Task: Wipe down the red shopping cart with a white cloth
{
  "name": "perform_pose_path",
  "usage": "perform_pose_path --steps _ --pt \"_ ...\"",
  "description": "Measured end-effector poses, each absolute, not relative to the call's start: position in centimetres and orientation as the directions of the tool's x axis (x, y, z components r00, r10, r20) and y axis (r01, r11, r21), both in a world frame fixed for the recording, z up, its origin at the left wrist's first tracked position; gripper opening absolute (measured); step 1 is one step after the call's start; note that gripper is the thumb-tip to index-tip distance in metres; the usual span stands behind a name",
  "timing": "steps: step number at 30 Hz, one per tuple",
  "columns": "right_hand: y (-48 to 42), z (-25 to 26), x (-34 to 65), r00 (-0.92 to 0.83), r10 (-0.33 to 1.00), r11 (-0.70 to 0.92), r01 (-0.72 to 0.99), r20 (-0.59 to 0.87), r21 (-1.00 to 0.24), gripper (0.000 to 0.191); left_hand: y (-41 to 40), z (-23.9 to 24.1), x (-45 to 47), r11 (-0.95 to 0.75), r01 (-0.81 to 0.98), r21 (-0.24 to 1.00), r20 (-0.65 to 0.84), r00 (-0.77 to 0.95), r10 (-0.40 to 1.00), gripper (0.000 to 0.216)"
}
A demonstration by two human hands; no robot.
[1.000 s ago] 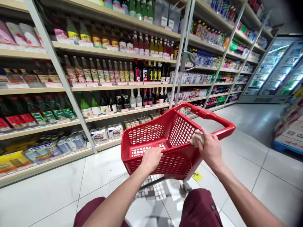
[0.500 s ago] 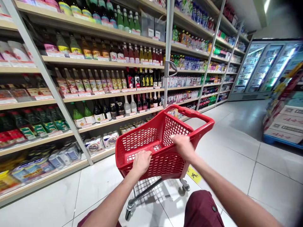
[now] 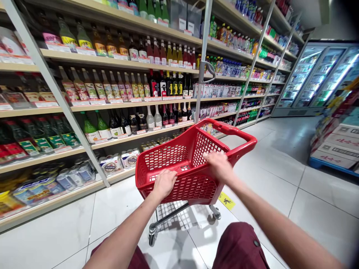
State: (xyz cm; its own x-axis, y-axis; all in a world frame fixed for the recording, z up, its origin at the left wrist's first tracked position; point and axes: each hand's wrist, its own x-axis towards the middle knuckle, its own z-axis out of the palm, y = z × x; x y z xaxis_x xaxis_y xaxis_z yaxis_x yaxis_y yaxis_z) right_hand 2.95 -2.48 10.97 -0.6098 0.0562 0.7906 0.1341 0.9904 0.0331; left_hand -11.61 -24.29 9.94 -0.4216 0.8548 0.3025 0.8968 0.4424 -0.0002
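A red plastic shopping cart (image 3: 200,190) stands side-on before me, its handle toward the right. No goods show in the visible part of its basket. My left hand (image 3: 165,184) is closed over the near rim, toward the middle of the side, with the fingers bent inward. Farther right along the same rim, closer to the handle, my right hand (image 3: 221,166) grips it. That hand is slightly blurred, and its fingertips reach over into the basket. The red handle (image 3: 232,130) is untouched.
Shelves of bottles (image 3: 112,87) run along the left and back. At the right, cartons (image 3: 336,149) stand on a blue pallet (image 3: 331,164). Glass-door refrigerators (image 3: 316,80) stand at the far end. A yellow sticker (image 3: 226,201) lies on the white tiled floor (image 3: 269,201).
The cart and both hands sit slightly higher in view, along with the shelves. My right hand has shifted a little, while both hands stay on the rim.
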Motion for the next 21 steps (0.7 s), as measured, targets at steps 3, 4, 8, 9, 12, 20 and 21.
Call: perform_pose_path --steps 3,4,8,9,12,20,21 --pt "-1.2 11.0 4.8 -0.491 0.162 0.97 0.238 0.856 -0.048 0.033 -24.9 10.3 -11.5 0.423 0.906 0.003 0.292 -0.405 0.866 0.024" --pt "-1.6 10.9 4.8 -0.486 0.157 0.972 0.228 0.86 -0.048 0.034 -25.1 10.4 -11.5 0.415 0.91 0.006 0.287 -0.399 0.871 0.024" --pt "-5.8 10.5 3.1 -0.561 0.076 0.997 0.061 0.824 -0.051 0.035 -26.3 10.8 -11.5 0.421 0.907 -0.007 0.25 -0.406 0.879 0.02" --pt "-6.6 10.7 2.8 -0.553 0.115 0.993 0.065 0.825 -0.095 0.034 -26.7 10.8 -11.7 0.436 0.9 -0.017 0.238 -0.42 0.876 0.019" --pt "-7.1 11.8 3.1 -0.533 0.25 0.963 0.223 0.809 -0.151 0.027 -28.3 10.9 -12.3 0.496 0.868 -0.031 0.19 -0.482 0.855 0.02" --pt "-12.5 11.4 1.1 -0.705 -0.061 0.96 0.153 0.707 0.235 0.032 -36.1 12.0 -13.6 0.596 0.801 -0.053 0.149 -0.584 0.798 0.018" --pt "-12.8 11.4 0.8 -0.71 -0.106 0.957 0.116 0.696 0.265 0.031 -37.2 12.0 -13.7 0.607 0.792 -0.059 0.158 -0.593 0.789 0.017"
